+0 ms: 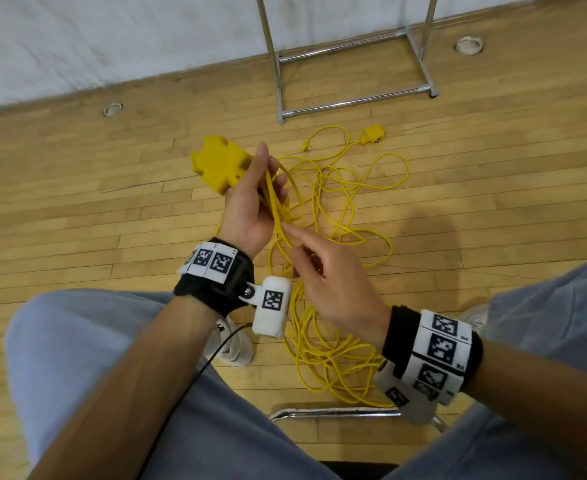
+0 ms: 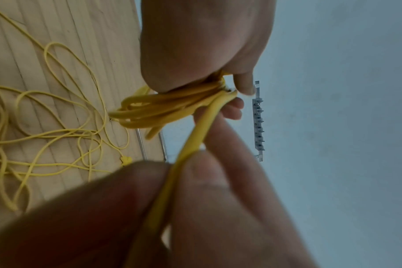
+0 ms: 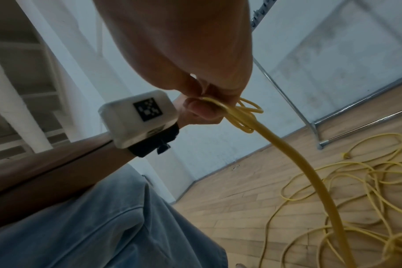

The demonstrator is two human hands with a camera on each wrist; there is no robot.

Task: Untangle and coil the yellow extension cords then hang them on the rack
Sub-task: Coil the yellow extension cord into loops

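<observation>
My left hand (image 1: 260, 188) is raised over the floor and grips a yellow socket block (image 1: 217, 166) together with several coiled loops of yellow cord (image 1: 278, 202). In the left wrist view the loops (image 2: 163, 107) bunch under the palm. My right hand (image 1: 305, 261) is just below it and pinches one strand (image 2: 184, 154) between thumb and fingers, index finger stretched toward the coil. That strand (image 3: 298, 159) runs down to the cord tangle (image 1: 347, 209) on the floor. A second yellow socket block (image 1: 374, 135) and a plug (image 1: 306, 147) lie near the rack base (image 1: 350, 51).
The chrome rack stands by the white wall; its hook rail (image 2: 258, 121) shows in the left wrist view. My knees in grey-blue trousers flank the tangle. A chrome chair tube (image 1: 337, 413) and a white shoe (image 1: 236, 348) sit close below. Two round floor fittings (image 1: 113, 109) are set in the wood.
</observation>
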